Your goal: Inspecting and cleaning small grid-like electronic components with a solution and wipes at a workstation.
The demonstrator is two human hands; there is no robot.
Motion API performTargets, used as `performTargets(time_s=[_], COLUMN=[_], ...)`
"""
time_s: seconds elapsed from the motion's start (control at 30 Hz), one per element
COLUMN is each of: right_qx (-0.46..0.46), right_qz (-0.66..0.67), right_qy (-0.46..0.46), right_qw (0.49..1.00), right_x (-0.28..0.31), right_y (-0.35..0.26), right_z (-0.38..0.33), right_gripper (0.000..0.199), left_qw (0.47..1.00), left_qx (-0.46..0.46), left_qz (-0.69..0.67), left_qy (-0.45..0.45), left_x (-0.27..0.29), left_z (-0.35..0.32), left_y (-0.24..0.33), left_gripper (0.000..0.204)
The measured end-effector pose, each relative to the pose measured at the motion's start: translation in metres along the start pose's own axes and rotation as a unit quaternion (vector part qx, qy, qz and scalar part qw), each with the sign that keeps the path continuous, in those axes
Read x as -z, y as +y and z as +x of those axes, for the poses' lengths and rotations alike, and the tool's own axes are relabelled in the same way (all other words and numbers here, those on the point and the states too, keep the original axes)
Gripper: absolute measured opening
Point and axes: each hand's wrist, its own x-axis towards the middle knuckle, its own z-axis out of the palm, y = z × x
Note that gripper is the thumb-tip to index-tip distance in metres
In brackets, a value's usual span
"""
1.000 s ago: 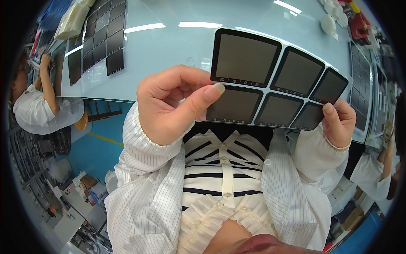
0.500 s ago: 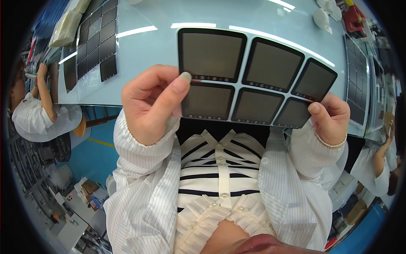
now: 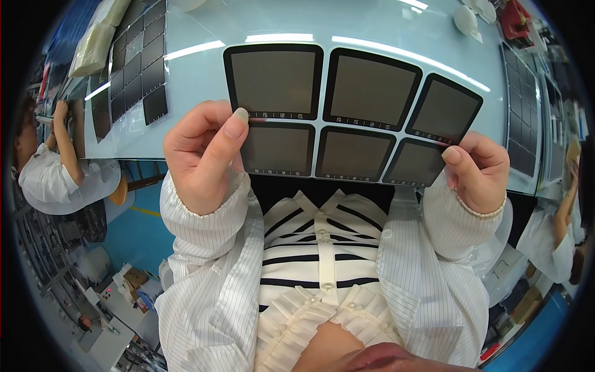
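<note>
- Six dark grey square panes with black rounded borders, joined in two rows of three as one thin flat sheet (image 3: 347, 118), fill the upper middle of the frame, held up above the pale blue glossy worktop (image 3: 192, 68).
- Left hand (image 3: 204, 155) is clamped on the sheet's lower left corner, thumb pressed flat over the front of the pane edge, fingers curled behind.
- Right hand (image 3: 477, 170) pinches the lower right corner, thumb tip on the front, fingers folded behind.
- Both forearms wear white pinstriped sleeves (image 3: 204, 260), rising from the lower frame.
- More dark square panes (image 3: 133, 62) lie in rows on the worktop at the upper left, and another set (image 3: 524, 118) at the right edge.
- Another person in white (image 3: 56, 173) sits at the far left.
</note>
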Motion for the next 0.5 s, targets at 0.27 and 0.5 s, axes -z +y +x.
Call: performTargets(time_s=[0.27,0.5], right_qx=[0.004,0.007], right_qz=[-0.001,0.011], right_qy=[0.013,0.014], right_qw=[1.0,1.0], right_x=[-0.006,-0.015], right_y=[-0.001,-0.003], right_z=[0.001,0.002], right_gripper=[0.007,0.005], left_qw=[1.0,1.0], left_qx=[-0.025,-0.003], left_qz=[0.007,0.0], left_qy=[0.013,-0.014], left_x=[0.003,0.019], left_z=[-0.002,-0.005], left_y=[-0.002,-0.005], left_gripper=[0.012,0.015])
